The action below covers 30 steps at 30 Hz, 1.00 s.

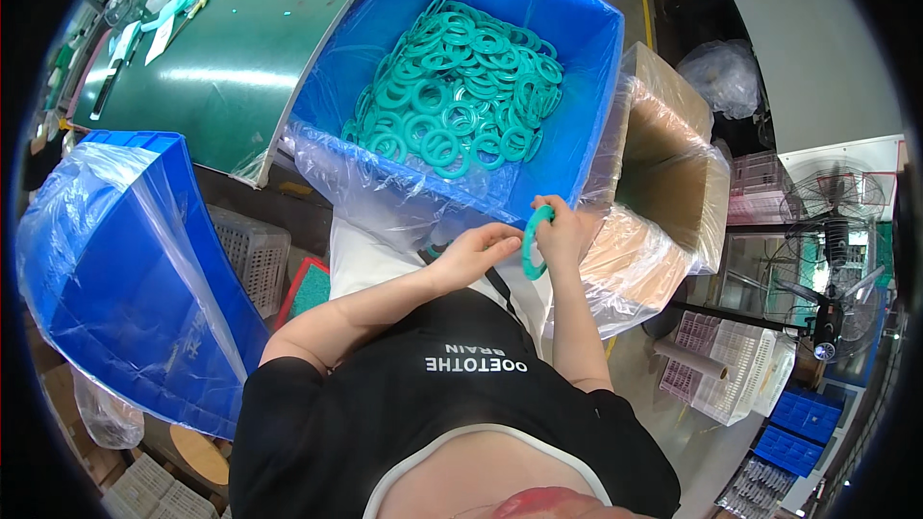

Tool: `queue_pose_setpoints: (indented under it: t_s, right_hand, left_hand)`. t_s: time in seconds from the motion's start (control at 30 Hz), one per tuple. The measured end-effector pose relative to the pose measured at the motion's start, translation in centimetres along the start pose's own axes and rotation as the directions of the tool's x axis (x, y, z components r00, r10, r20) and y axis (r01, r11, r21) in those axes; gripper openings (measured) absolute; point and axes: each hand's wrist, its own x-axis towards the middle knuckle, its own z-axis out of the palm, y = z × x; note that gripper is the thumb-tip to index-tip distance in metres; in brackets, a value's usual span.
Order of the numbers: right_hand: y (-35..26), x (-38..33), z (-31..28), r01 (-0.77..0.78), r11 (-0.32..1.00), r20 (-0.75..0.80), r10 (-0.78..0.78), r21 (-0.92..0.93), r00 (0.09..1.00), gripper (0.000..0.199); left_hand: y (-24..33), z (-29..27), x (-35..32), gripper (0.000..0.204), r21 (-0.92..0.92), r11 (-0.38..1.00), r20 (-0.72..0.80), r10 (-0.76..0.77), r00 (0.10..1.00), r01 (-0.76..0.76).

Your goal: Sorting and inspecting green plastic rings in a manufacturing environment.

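My right hand (564, 233) is closed around the edge of a teal ring (535, 255), which it holds on edge just in front of the blue bin. Close to that ring, on its left, my left hand (473, 255) has its fingers curled and its thumb near the index finger. Whatever lies inside those fingers is hidden. A sliver of another teal ring (435, 249) shows beside the left hand; whether that hand touches it I cannot tell. Many flat teal rings (460, 116) lie heaped in the plastic-lined blue bin (370, 38) beyond my hands.
A green-topped table (288, 0) stands at the back left. At the left a second blue bin (125, 250) leans, with plastic film over it. Right of my hands is an open cardboard box (663, 125) lined with clear plastic. A fan (832, 240) and white crates (731, 375) stand farther right.
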Motion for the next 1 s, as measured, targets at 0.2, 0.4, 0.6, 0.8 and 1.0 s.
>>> queue_pose_setpoints:
  t_s: [0.2,0.4,0.6,0.8,1.0]
  right_hand:
    - [-1.4,0.4,0.1,0.074,0.992,-0.005,-0.074,-0.102,0.997,0.017]
    - [-2.5,-0.2,-0.7,-0.173,0.900,0.151,0.122,0.401,0.981,0.011]
    - [-4.4,-2.0,-0.9,-0.224,0.775,0.279,0.064,0.591,0.958,0.013]
    - [-5.0,-2.8,0.4,-0.232,0.647,0.283,0.025,0.726,0.959,0.013]
    - [-2.0,0.0,-2.2,-0.151,0.465,0.135,0.068,0.872,0.989,0.018]
  left_hand:
    - [-0.5,0.3,-0.4,0.027,0.098,0.992,0.064,0.069,0.996,-0.075]
    - [0.1,-0.6,-0.4,0.018,0.230,0.972,-0.157,0.087,0.984,-0.049]
    - [0.0,-3.0,-0.3,0.018,0.684,0.729,-0.271,0.281,0.920,-0.021]
    - [-0.8,-5.0,1.0,0.011,0.856,0.497,-0.162,0.518,0.840,-0.141]
    - [-0.2,-7.9,2.9,0.012,0.259,0.941,-0.367,0.304,0.879,-0.217]
